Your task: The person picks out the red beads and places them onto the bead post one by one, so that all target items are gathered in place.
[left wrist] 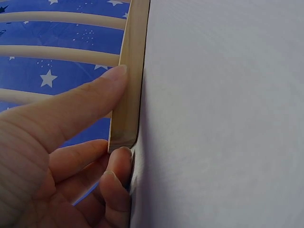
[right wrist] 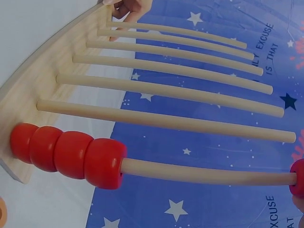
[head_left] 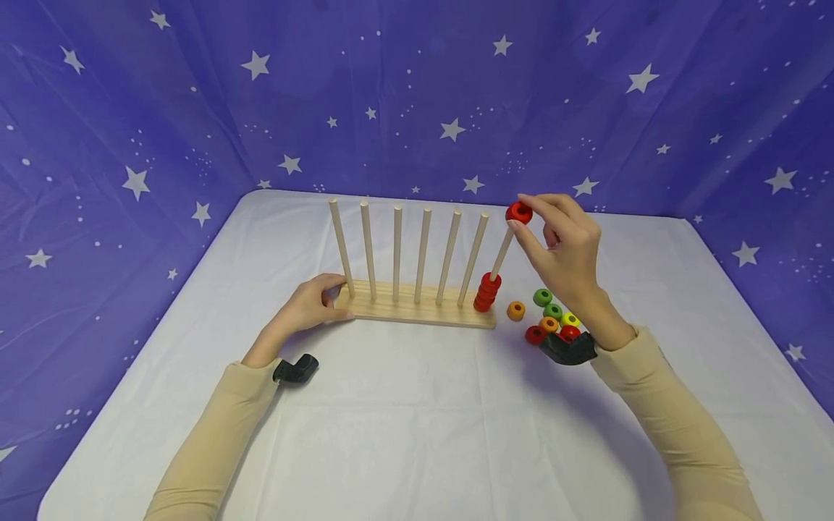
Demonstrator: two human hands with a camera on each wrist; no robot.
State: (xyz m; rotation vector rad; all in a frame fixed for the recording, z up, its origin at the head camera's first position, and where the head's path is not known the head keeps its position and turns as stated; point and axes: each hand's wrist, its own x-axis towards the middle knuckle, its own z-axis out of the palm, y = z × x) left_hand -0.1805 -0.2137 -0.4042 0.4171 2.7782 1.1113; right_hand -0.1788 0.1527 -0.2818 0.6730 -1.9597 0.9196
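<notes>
A wooden base [head_left: 417, 312] with a row of upright pegs stands on the table. Several red beads [head_left: 487, 292] are stacked low on its rightmost peg [right wrist: 204, 172]. My right hand [head_left: 565, 242] pinches another red bead [head_left: 519, 212] between thumb and fingertips, right at that peg's top; in the right wrist view the peg's tip meets this bead [right wrist: 298, 178]. At the base's left end, my left hand [head_left: 314, 304] grips the wood, the thumb along its front edge and the fingers around the end, as the left wrist view shows on the base [left wrist: 129, 95].
Loose beads lie right of the base: an orange bead [head_left: 516, 311], green beads [head_left: 543, 297], a yellow bead [head_left: 570, 320] and red ones [head_left: 536, 335], partly behind the right wrist's black camera mount [head_left: 568, 349]. A starry blue curtain [head_left: 417, 94] hangs behind the white-covered table [head_left: 391, 420].
</notes>
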